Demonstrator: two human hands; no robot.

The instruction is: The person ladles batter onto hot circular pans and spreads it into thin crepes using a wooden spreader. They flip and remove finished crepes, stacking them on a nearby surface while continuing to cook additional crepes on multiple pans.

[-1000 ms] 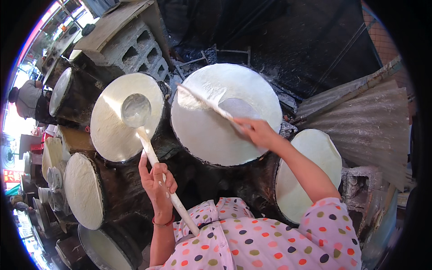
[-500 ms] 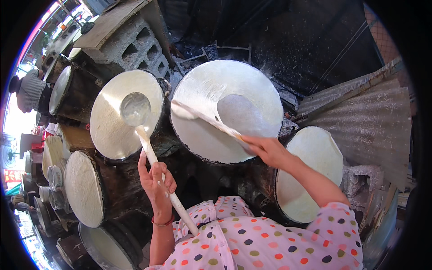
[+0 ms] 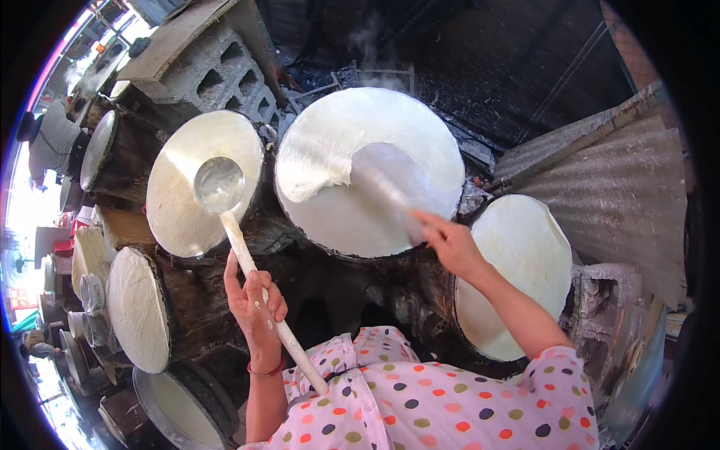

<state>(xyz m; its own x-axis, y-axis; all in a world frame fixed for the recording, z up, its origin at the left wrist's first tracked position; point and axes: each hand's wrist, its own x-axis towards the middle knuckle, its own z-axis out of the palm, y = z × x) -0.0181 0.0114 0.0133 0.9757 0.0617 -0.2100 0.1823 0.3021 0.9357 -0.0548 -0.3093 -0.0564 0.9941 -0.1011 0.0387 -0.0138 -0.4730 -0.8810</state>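
My left hand [image 3: 256, 306] is wrapped round the long pale handle of a ladle [image 3: 218, 184]. The ladle's shiny round bowl lies over the left round griddle [image 3: 174, 214], which carries a cream-coloured layer. My right hand [image 3: 454, 251] grips a long pale stick-like spreader [image 3: 388, 196], smeared by motion, above the large middle griddle [image 3: 341, 223]. A thick band of white batter [image 3: 319, 135] curves across that griddle's far and left parts, ending in a ragged edge. Its centre shows a smooth greyish patch.
Another pale-topped griddle [image 3: 510, 277] stands at my right, and one [image 3: 137, 310] at my left. A lidded-looking round vessel [image 3: 180, 412] sits lower left. Hollow concrete blocks [image 3: 221, 71] rise behind; corrugated sheeting [image 3: 600, 202] leans at right. A person [image 3: 54, 142] is farther off left.
The spreader has swung rightward from the middle griddle's left side to its centre. White batter now shows piled with a ragged edge at left. My left hand keeps its grip on the ladle.
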